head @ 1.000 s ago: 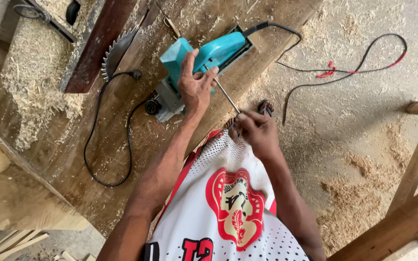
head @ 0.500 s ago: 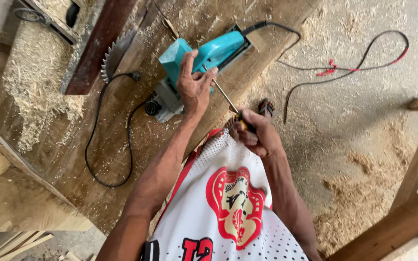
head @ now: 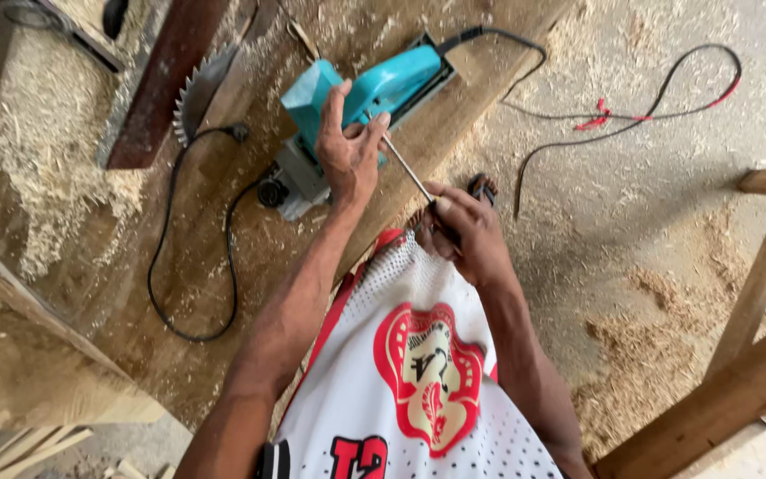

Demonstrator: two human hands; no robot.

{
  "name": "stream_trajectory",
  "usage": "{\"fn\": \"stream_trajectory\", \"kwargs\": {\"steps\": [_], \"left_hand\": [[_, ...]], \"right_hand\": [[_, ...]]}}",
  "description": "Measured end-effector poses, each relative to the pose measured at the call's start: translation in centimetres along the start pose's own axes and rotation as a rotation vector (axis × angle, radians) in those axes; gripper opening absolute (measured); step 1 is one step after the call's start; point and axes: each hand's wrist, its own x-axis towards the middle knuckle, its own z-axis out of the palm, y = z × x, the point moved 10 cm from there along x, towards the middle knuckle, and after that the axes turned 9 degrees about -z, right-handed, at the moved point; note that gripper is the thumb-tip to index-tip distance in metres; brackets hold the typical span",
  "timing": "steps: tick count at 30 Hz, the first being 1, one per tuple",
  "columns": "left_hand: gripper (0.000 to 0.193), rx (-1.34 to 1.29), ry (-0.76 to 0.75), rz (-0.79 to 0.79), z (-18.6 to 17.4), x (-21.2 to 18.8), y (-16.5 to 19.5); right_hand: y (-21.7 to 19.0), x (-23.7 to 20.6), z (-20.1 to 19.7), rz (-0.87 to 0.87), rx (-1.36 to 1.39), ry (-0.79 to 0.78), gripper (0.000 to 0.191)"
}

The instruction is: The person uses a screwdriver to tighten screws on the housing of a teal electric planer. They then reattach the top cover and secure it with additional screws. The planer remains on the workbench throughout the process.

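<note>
A teal electric planer (head: 374, 89) lies on a dusty wooden workbench (head: 135, 293). My left hand (head: 347, 151) presses on the planer's side, fingers spread over its body. My right hand (head: 465, 229) grips the dark handle of a screwdriver (head: 408, 170), whose thin metal shaft runs up and left to the planer, just under my left fingers. The tip is hidden by the left hand. Below both arms I see my white and red jersey.
A circular saw blade (head: 199, 89) sticks up through the bench beside a dark wooden plank (head: 160, 89). A black cord (head: 179, 248) loops over the bench. A black and red cable (head: 631, 115) lies on the sawdust-covered floor. Wooden beams (head: 738, 355) stand at the right.
My right hand has shifted slightly on the screwdriver handle, turning it. My left hand stays on the planer. The camera view has moved a little.
</note>
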Motion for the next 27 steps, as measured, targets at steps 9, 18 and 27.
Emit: {"fn": "stream_trajectory", "kwargs": {"steps": [9, 18, 27], "left_hand": [[0.048, 0.094, 0.033, 0.111, 0.1, -0.1, 1.0], [0.049, 0.514, -0.147, 0.200, -0.9, 1.9, 5.1], [0.049, 0.592, -0.234, 0.200, -1.6, 2.7, 5.5]], "right_hand": [[0.2, -0.6, -0.7, 0.052, -0.452, 0.155, 0.036], [-7.0, -1.3, 3.7, -0.684, -1.258, 0.045, 0.028], [2.7, -0.1, 1.1, 0.287, -0.060, 0.031, 0.034]]}}
